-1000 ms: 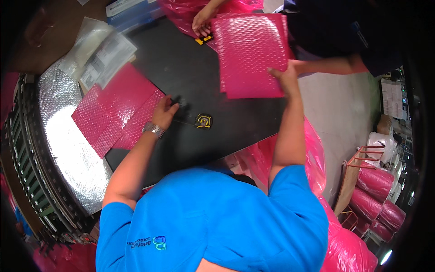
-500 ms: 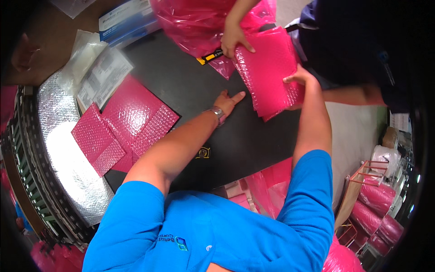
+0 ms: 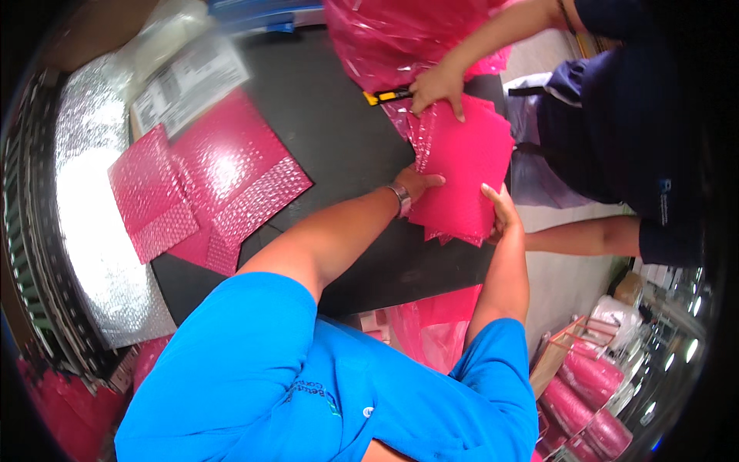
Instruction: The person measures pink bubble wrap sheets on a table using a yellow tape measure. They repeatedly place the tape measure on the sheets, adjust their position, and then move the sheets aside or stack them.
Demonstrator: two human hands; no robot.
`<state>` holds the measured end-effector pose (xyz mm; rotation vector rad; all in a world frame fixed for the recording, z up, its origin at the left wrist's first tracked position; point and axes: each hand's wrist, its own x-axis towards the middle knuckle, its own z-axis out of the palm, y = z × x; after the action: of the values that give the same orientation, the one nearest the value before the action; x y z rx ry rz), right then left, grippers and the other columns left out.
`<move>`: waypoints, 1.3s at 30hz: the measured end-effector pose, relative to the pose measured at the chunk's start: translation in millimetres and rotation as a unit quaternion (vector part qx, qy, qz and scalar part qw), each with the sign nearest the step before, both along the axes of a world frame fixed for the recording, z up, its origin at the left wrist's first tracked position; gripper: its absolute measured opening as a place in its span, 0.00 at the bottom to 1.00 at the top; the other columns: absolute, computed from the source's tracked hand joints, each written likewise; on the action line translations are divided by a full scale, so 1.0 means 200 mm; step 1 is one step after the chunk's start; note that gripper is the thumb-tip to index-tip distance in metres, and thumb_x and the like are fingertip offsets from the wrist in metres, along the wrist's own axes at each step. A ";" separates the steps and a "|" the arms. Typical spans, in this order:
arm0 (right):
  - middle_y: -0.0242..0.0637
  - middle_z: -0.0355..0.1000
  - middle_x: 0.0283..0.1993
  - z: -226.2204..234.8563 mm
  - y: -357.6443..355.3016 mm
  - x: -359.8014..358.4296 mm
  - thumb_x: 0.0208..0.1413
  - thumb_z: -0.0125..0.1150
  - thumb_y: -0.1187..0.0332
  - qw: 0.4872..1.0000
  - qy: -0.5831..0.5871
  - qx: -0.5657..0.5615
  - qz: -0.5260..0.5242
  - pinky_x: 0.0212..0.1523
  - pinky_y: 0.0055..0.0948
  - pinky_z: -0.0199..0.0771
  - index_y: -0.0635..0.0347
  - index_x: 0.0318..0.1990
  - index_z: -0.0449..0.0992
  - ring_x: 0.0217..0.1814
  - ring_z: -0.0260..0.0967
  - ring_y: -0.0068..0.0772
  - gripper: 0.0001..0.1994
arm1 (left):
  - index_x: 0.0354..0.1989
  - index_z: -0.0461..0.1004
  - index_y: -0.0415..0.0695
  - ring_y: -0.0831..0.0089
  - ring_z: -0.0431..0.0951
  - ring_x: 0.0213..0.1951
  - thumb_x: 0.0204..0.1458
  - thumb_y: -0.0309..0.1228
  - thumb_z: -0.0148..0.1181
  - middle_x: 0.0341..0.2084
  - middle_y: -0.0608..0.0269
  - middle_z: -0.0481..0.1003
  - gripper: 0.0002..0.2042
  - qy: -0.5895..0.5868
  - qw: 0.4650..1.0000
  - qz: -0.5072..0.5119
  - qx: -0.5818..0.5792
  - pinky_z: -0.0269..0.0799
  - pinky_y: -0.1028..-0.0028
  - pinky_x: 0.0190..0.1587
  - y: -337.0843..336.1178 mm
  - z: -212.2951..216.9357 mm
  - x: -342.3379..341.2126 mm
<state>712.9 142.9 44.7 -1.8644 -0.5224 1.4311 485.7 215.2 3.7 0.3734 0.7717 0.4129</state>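
A stack of pink bubble-wrap pouches (image 3: 468,165) lies over the right part of the black table (image 3: 350,138). My left hand (image 3: 419,186) grips its left edge, thumb on top and fingers out of sight beneath. On the opposite edge, my right hand (image 3: 502,212) is closed with its thumb laid over the top sheet. A co-worker's hand (image 3: 439,91) rests at the stack's upper left corner, beside a yellow and black utility knife (image 3: 387,96). More pink bubble pouches (image 3: 231,165) lie loosely overlapped to the left of my left arm.
A printed sheet in clear plastic (image 3: 191,83) lies behind the loose pouches. Silver bubble foil (image 3: 96,177) covers the left side, next to a conveyor (image 3: 38,254). Pink plastic film (image 3: 385,46) is heaped at the back. Pink rolls (image 3: 589,377) sit on a rack at lower right.
My left hand has moved right, from the bare tabletop to the stack's left edge, and closed on it. The stack now lies lower and flatter. The whole view has shifted slightly.
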 end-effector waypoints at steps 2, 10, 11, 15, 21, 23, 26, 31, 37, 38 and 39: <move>0.42 0.59 0.53 0.09 -0.04 -0.07 0.43 0.63 0.61 0.999 0.024 -0.032 -0.019 0.46 0.40 0.68 0.54 0.58 0.50 0.52 0.61 0.39 0.36 | 0.49 0.59 0.35 0.62 0.75 0.40 0.34 0.28 0.67 0.39 0.52 0.72 0.31 0.001 0.998 0.046 0.045 0.73 0.65 0.39 -0.07 -0.01 -0.01; 0.41 0.58 0.53 0.36 -0.27 -0.41 0.42 0.64 0.59 0.992 0.095 0.072 0.041 0.42 0.38 0.73 0.55 0.59 0.49 0.51 0.63 0.39 0.38 | 0.48 0.62 0.41 0.67 0.75 0.40 0.37 0.26 0.64 0.39 0.54 0.73 0.26 0.148 0.974 0.032 0.170 0.73 0.67 0.41 -0.25 0.25 -0.30; 0.42 0.59 0.53 0.39 -0.28 -0.45 0.42 0.64 0.60 0.992 0.089 0.084 0.044 0.42 0.38 0.73 0.56 0.58 0.50 0.50 0.63 0.39 0.37 | 0.48 0.61 0.41 0.67 0.75 0.40 0.38 0.27 0.64 0.40 0.54 0.72 0.26 0.155 0.970 0.035 0.183 0.73 0.67 0.41 -0.26 0.25 -0.33; 0.44 0.61 0.51 0.43 -0.24 -0.55 0.46 0.62 0.64 0.997 0.002 0.069 0.018 0.41 0.37 0.74 0.58 0.55 0.53 0.49 0.65 0.39 0.31 | 0.51 0.58 0.40 0.64 0.74 0.41 0.40 0.29 0.65 0.43 0.54 0.70 0.29 0.118 0.986 0.039 0.109 0.73 0.67 0.41 -0.26 0.30 -0.43; 0.50 0.62 0.49 0.23 -0.12 -0.43 0.48 0.59 0.64 0.989 -0.144 -0.026 0.031 0.45 0.40 0.71 0.62 0.54 0.54 0.52 0.63 0.44 0.28 | 0.57 0.47 0.35 0.57 0.69 0.48 0.36 0.36 0.66 0.48 0.45 0.65 0.41 0.282 0.947 0.004 0.152 0.68 0.66 0.47 -0.33 -0.06 -0.57; 0.50 0.65 0.47 0.00 -0.10 -0.30 0.47 0.61 0.62 0.883 -0.460 -0.064 0.074 0.39 0.38 0.70 0.66 0.52 0.58 0.46 0.65 0.43 0.28 | 0.59 0.45 0.34 0.52 0.64 0.52 0.34 0.44 0.65 0.51 0.39 0.61 0.46 0.325 0.933 -0.018 0.152 0.61 0.68 0.54 -0.38 -0.18 -0.68; 0.57 0.60 0.51 -0.07 -0.10 -0.50 0.45 0.62 0.61 0.723 -0.689 0.030 -0.025 0.56 0.42 0.56 0.71 0.54 0.57 0.59 0.53 0.52 0.32 | 0.60 0.47 0.36 0.57 0.64 0.53 0.42 0.42 0.60 0.52 0.43 0.60 0.40 0.442 0.844 -0.082 0.291 0.63 0.65 0.53 -0.42 -0.01 -1.00; 0.50 0.63 0.51 0.08 -0.11 -1.13 0.44 0.62 0.61 0.929 -0.271 0.164 0.193 0.52 0.35 0.63 0.63 0.52 0.64 0.53 0.62 0.43 0.27 | 0.50 0.65 0.43 0.51 0.62 0.52 0.41 0.35 0.57 0.51 0.46 0.62 0.25 0.549 0.667 0.038 0.502 0.60 0.61 0.53 -0.46 0.10 -1.60; 0.50 0.57 0.57 -0.20 0.12 -1.66 0.42 0.64 0.56 0.876 -0.323 0.184 0.309 0.58 0.36 0.56 0.58 0.58 0.57 0.59 0.55 0.47 0.35 | 0.51 0.66 0.54 0.53 0.59 0.55 0.41 0.40 0.58 0.55 0.49 0.58 0.24 0.685 0.561 -0.125 0.447 0.58 0.54 0.53 -0.52 0.00 -1.99; 0.50 0.55 0.59 -0.26 0.19 -1.72 0.41 0.64 0.55 0.856 -0.363 0.214 0.299 0.59 0.38 0.54 0.56 0.60 0.54 0.62 0.52 0.48 0.38 | 0.51 0.65 0.55 0.53 0.58 0.55 0.42 0.41 0.57 0.56 0.50 0.56 0.24 0.665 0.581 -0.180 0.433 0.57 0.53 0.53 -0.55 -0.04 -2.02; 0.50 0.53 0.60 -0.28 0.27 -1.76 0.40 0.65 0.53 0.869 -0.364 0.189 0.277 0.60 0.40 0.51 0.55 0.61 0.51 0.63 0.49 0.49 0.41 | 0.53 0.63 0.56 0.53 0.56 0.57 0.42 0.42 0.57 0.58 0.53 0.53 0.26 0.686 0.525 -0.225 0.450 0.56 0.54 0.54 -0.62 0.00 -1.98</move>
<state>360.3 196.2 -11.7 -1.9523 -1.6898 0.7741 89.9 92.0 3.0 2.0229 1.9126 -0.1463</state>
